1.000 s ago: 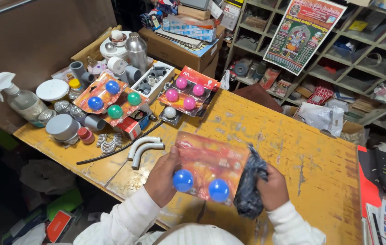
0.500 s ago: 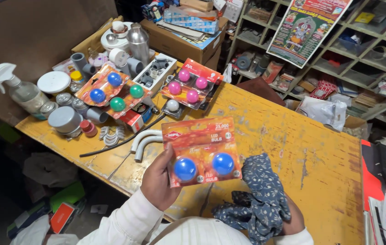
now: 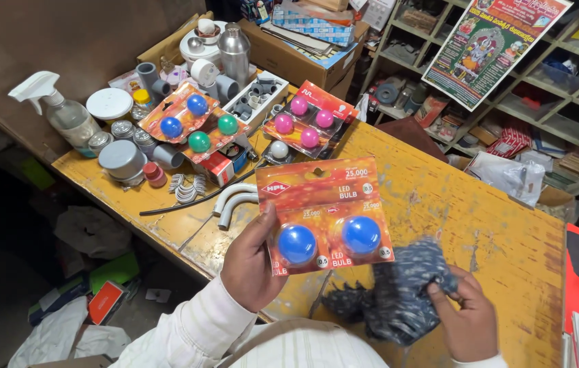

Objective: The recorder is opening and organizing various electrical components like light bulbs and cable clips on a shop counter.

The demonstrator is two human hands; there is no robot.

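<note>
I've got the bulb card (image 3: pixel 325 215) up in my left hand (image 3: pixel 252 262) now, lifted clear of the yellow table (image 3: pixel 439 204) and tipped so its face looks straight back at the camera. A second ago it lay lower and flatter, with both hands on it; now the left holds it alone, thumb pressed on the front near the lower left corner, the other fingers hidden behind the card. Two blue bulbs (image 3: pixel 329 238) sit side by side in its lower half.

My right hand (image 3: pixel 470 320) has let go of the card and dropped to the dark spotted cloth (image 3: pixel 398 293). The fingers are curled in, pinching a bunched fold of it just above the table edge. Before, that cloth hung long from the hand; now it is gathered into a loose wad, just beside the card's lower right corner.

So the card is free for a look or a wipe, I'd say, and the cloth is ready in the other hand.

Further back, a card of pink bulbs (image 3: pixel 306 119) and one with blue and green bulbs (image 3: pixel 197 123) lie on the table, near two white pipe bends (image 3: pixel 231 201) and a spray bottle (image 3: pixel 61 109).
</note>
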